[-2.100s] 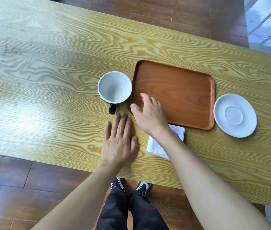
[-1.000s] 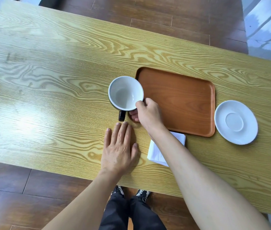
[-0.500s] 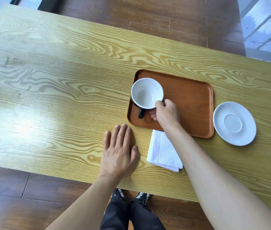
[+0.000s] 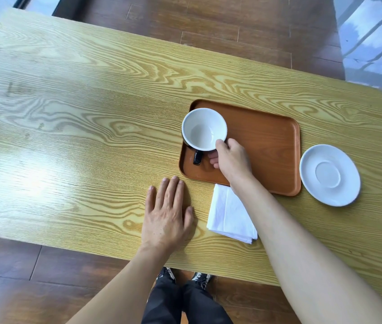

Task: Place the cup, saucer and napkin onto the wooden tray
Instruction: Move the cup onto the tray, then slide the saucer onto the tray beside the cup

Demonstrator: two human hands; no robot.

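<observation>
Cup (image 4: 204,129) over tray (image 4: 267,146) left end, our right hand (image 4: 232,161) gripping rim; left hand (image 4: 166,213) flat, fingers spread, on tabletop (image 4: 68,136). Saucer (image 4: 329,175), napkin (image 4: 228,213) remain off tray.

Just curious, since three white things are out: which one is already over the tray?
The cup, gripped at its rim by the right hand. The saucer and napkin lie on the table beside the tray.

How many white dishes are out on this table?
2: the cup held by the right hand over the wooden tray's left end, and the saucer on the table beside the tray.
</observation>
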